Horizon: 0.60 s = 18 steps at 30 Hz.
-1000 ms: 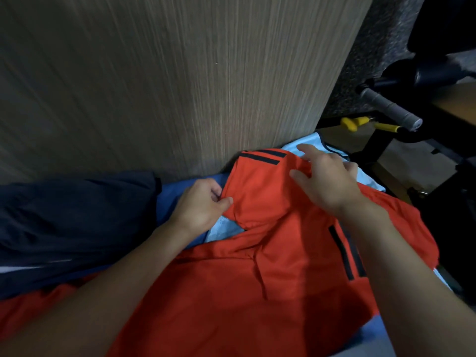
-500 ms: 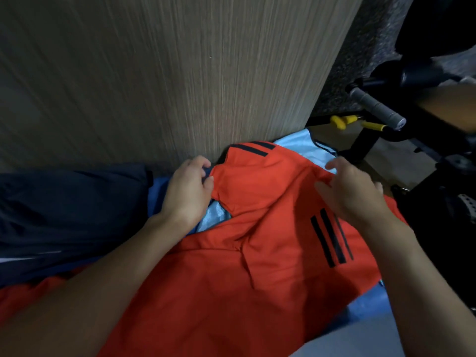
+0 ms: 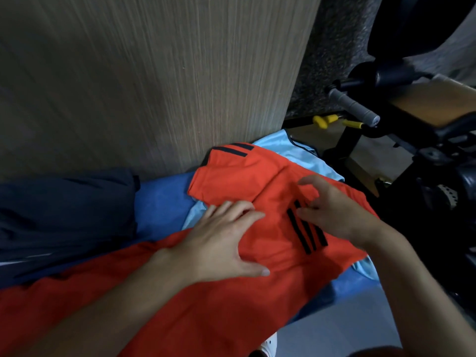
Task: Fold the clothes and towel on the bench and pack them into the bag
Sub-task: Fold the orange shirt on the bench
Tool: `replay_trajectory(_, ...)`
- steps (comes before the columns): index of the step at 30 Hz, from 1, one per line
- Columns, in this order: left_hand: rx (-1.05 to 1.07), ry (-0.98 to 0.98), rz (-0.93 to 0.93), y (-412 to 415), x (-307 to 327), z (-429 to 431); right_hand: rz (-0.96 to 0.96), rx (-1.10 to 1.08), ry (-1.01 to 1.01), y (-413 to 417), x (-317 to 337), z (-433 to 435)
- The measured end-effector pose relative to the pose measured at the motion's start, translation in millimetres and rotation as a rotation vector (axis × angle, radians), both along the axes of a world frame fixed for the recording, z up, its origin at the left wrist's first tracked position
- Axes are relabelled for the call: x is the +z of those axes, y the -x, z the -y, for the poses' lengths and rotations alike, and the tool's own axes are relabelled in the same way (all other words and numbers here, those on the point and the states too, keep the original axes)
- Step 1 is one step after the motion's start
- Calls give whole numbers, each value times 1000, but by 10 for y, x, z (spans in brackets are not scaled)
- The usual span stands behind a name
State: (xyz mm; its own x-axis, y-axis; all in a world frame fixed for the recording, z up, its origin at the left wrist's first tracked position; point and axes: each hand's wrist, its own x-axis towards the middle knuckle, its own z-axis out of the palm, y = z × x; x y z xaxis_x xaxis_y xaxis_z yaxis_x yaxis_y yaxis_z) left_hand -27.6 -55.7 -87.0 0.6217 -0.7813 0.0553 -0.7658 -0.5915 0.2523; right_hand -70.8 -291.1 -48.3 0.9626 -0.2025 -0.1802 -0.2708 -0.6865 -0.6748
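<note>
An orange shirt (image 3: pixel 231 181) with black stripes lies spread over the bench, both sleeves folded in toward its middle. My left hand (image 3: pixel 221 243) rests flat on it, fingers spread, near the shirt's centre. My right hand (image 3: pixel 332 212) hovers over the right sleeve by the three black stripes, fingers loosely curled, holding nothing. A light blue garment (image 3: pixel 306 155) shows under the orange shirt at the far right. A blue towel (image 3: pixel 162 202) covers the bench beneath. A dark navy garment (image 3: pixel 64 212) lies at the left.
A wood-grain panel (image 3: pixel 154 73) rises right behind the bench. Black gym equipment with a grey grip (image 3: pixel 353 104) and yellow knobs (image 3: pixel 324 119) stands to the right. Pale floor (image 3: pixel 347 325) and a white shoe (image 3: pixel 268 346) show below the bench edge.
My left hand let go of the left sleeve edge and moved right to lie flat on the shirt. My right hand released the folded right sleeve and opened above it.
</note>
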Motion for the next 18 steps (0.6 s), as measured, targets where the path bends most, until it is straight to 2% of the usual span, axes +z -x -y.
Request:
replay_trajectory(4, 78, 39, -58, 52, -21, -4, 32, -207, -638, -101, 124, -238)
replay_trajectory(6, 135, 182, -109, 87, -21, 12, 56, -257, -917, -195, 189, -393)
replay_trajectory(8, 214, 394, -194, 90, -40, 29, 109, -286, -1115, -299, 233, -499)
replay_trajectory(13, 557, 833, -442, -65, 14, 59, 201, -300, -1402, -629, 259, -734)
replay_trajectory(15, 670, 969, -487, -234, 90, 36, 202, -326, -1521, -779, 231, -802)
replay_trajectory(17, 803, 1070, -503, -516, 128, -24, 195, -297, -1549, -887, 197, -833)
replay_trajectory(18, 861, 1090, -514, -667, 133, -58, 219, -289, -1497, -918, 195, -851)
